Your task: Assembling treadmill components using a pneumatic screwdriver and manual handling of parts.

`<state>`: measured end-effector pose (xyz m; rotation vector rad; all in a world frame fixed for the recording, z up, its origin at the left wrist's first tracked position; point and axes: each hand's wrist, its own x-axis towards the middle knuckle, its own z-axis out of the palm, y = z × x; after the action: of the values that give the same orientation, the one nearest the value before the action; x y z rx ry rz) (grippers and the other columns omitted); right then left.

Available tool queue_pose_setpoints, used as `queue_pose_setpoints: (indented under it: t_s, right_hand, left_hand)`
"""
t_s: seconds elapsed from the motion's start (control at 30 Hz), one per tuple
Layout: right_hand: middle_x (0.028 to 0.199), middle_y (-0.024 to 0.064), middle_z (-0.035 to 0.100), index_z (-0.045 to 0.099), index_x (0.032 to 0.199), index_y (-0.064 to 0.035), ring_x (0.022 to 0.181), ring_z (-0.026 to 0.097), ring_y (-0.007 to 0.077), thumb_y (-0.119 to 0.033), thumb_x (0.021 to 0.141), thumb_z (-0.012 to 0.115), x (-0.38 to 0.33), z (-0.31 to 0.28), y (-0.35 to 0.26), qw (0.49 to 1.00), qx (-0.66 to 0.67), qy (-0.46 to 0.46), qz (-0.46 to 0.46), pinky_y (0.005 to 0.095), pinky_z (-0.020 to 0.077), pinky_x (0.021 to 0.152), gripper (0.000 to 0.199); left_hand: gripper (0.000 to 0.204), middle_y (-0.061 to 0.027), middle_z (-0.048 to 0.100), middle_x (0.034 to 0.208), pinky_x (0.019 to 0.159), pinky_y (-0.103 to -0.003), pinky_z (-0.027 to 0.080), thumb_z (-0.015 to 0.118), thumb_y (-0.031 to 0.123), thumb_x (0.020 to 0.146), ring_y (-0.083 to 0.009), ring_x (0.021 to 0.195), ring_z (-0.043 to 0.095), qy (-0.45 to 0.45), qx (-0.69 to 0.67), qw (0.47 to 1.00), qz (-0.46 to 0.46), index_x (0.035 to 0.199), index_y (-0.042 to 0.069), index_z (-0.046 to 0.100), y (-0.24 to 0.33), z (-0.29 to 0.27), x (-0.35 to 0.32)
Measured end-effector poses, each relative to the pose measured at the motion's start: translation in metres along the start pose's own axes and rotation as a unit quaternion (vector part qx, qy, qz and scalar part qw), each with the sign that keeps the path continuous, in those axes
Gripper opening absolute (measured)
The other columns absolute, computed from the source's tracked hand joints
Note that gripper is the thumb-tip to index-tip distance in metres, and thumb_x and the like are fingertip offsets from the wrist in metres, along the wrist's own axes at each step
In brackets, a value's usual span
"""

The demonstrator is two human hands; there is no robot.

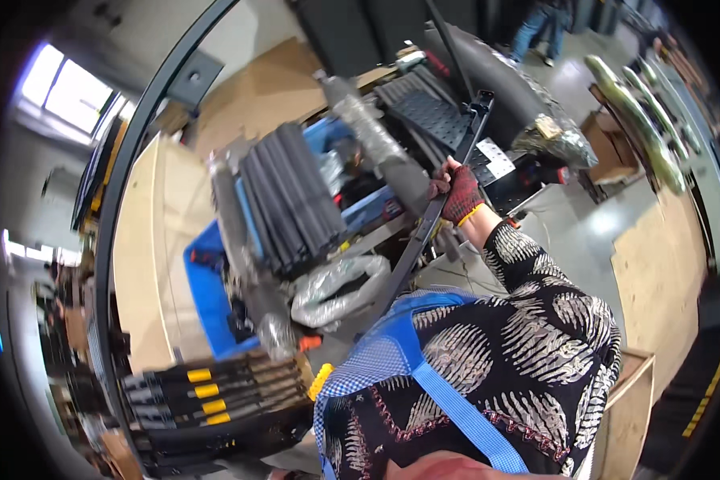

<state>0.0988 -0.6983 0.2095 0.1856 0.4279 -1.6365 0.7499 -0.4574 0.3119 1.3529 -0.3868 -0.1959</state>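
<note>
Your blue checked apron (376,348) was nearest, and the bar's lower end ran down to its edge, so that end was hard to read. Beyond that, your right hand (462,198), in a red-and-black glove with a yellow cuff, was clamped around the long dark bar (421,240) in its upper half. Couldn't make out your left hand, so no call on its grip.

The bar sat tilted in front of you, top end leaning right. Couldn't tell if either end was supported. My read: one-hand hold, long lever, so a second hand low down would have steadied it. Fingers wanted to stay clear of the bracket (482,102) at the top; likely pinch point.

Snag risks, I'd judge: the clear plastic coil (340,292) just left of the bar, and the white perforated plate (496,158) by its upper end. Past the coil lay the dark tube bundle (288,196); a slow, level swing would have suited that clutter.

Farther back, a person in jeans (540,28) stood well clear of the bar, but worth a glance before any swing.
</note>
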Motion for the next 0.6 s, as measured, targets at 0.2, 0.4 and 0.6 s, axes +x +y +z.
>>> queue_pose_setpoints:
  t_s: [0.2,0.4,0.6]
  right_hand:
    - [0.049,-0.0030,0.037,0.045,0.058,-0.0121,0.041,0.036,0.0139,-0.028,0.090,0.051,0.020,-0.027,-0.088,0.986,0.111,0.046,-0.114,0.0298,0.0414,0.046,0.036]
    - [0.051,-0.0018,0.038,0.041,0.060,-0.0110,0.039,0.034,0.0141,-0.020,0.088,0.053,0.032,-0.030,-0.132,0.958,0.108,0.114,-0.239,0.0288,0.0400,0.044,0.032]
    - [0.053,-0.0006,0.040,0.041,0.064,-0.0111,0.039,0.036,0.0137,-0.017,0.087,0.056,0.050,-0.027,-0.155,0.920,0.044,0.221,-0.320,0.0293,0.0375,0.042,0.028]
  left_hand:
    - [0.061,-0.0215,0.050,0.127,0.090,-0.039,0.049,0.044,0.040,0.096,-0.0303,0.106,0.056,-0.217,0.074,0.972,0.043,0.134,-0.008,0.037,-0.026,0.225,0.077]
    - [0.062,-0.0179,0.055,0.121,0.090,-0.035,0.048,0.046,0.046,0.094,-0.0265,0.106,0.056,-0.414,0.093,0.902,-0.079,0.128,-0.006,0.045,-0.092,0.419,0.108]
    - [0.055,-0.0148,0.058,0.118,0.087,-0.033,0.047,0.053,0.038,0.092,-0.0237,0.103,0.057,-0.479,0.320,0.816,-0.045,0.125,-0.005,0.048,-0.205,0.500,0.128]
